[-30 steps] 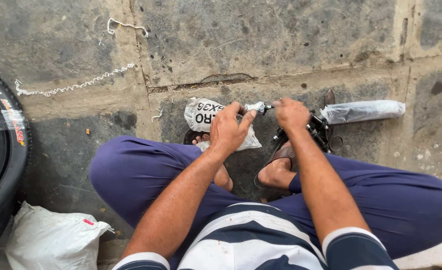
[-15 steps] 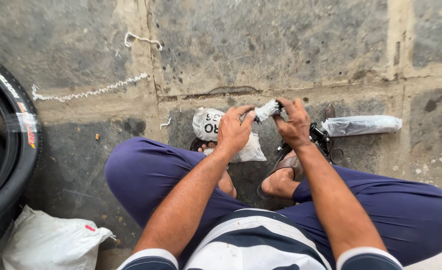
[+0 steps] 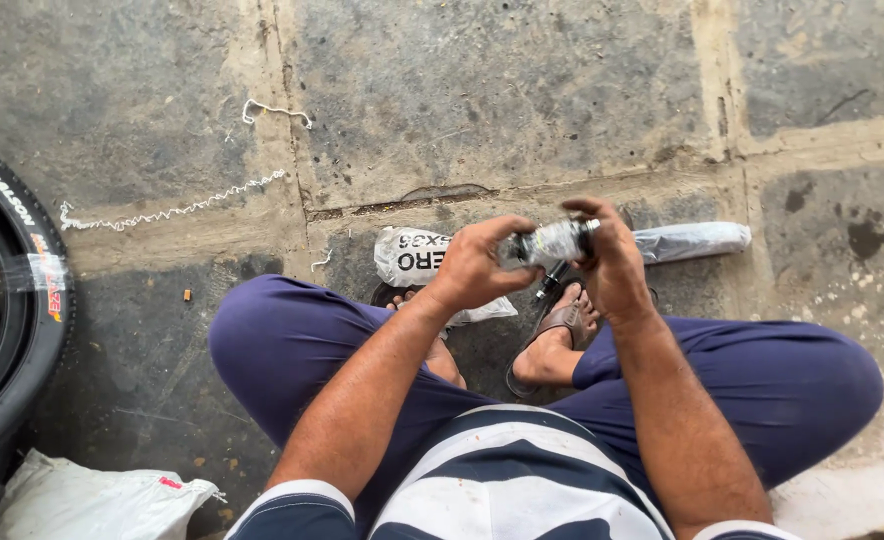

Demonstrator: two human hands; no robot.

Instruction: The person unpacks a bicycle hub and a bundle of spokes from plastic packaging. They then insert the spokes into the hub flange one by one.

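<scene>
Stone floor (image 3: 522,90), seen from above, on which a person is seated cross-legged in blue trousers and sandals. A black tyre (image 3: 7,300) stands at the left edge with a strip of clear tape across its tread, kept well apart from the hands. A white sack (image 3: 82,500) lies below it. A printed white bag (image 3: 412,255) is spread on the floor just beyond the feet, and a long plastic-wrapped part (image 3: 692,240) lies to its right, both within easy reach. A small wrapped part (image 3: 552,243) is held above the feet, between the two hands, raised close to the eye for handling. The left hand (image 3: 477,265) is closed on its left end; the right hand (image 3: 612,260) is curled round its right end, probably at the wrapping, though the fingers hide the contact.
</scene>
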